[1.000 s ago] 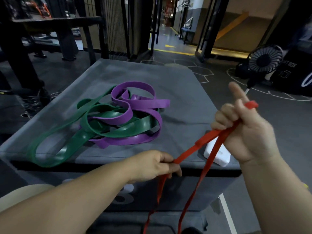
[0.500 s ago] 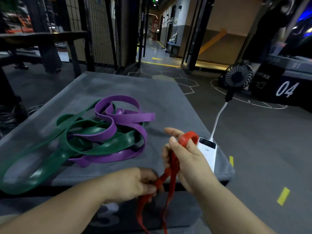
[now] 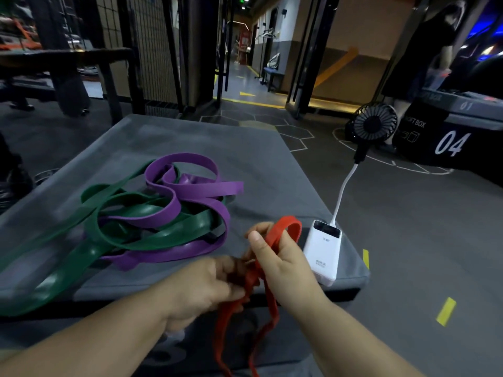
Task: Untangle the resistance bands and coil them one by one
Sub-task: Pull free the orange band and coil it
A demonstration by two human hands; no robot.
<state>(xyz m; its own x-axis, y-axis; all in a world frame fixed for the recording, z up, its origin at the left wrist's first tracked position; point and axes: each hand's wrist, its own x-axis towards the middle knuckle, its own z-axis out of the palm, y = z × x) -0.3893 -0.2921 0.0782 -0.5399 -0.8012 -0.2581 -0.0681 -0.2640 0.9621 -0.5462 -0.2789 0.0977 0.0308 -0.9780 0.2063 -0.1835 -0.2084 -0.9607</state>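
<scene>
Cut off: below the grip, two strands of the red band (image 3: 288, 227) hang in front of the desk (image 3: 245, 142) and leave the bottom edge of the view, so their ends do not show.
Hidden: the left fingertips are blurred against the red strands, and most of the right fingers sit behind the red loop.
Left grip: the left hand (image 3: 206, 287) is clamped on the red band, fingers curled around the bunched strands at the desk's near edge.
Right grip: the right hand (image 3: 280, 259) holds the band's top loop, which arches over it, with the thumb raised alongside.
Power bank: the white power bank (image 3: 322, 248) lies just right of the right grip, on the desk's near right corner.
Tangle: left of and beyond the grip, the green band (image 3: 152, 210) and purple band (image 3: 190, 161) lie knotted together on the grey desk. The green band's near loop runs off the left edge.
Fan: a white cable (image 3: 344, 189) leads from the power bank to a black fan (image 3: 375, 125), far right of the grip.
Farthest: a black box marked 04 (image 3: 451, 142), partly cut off.
</scene>
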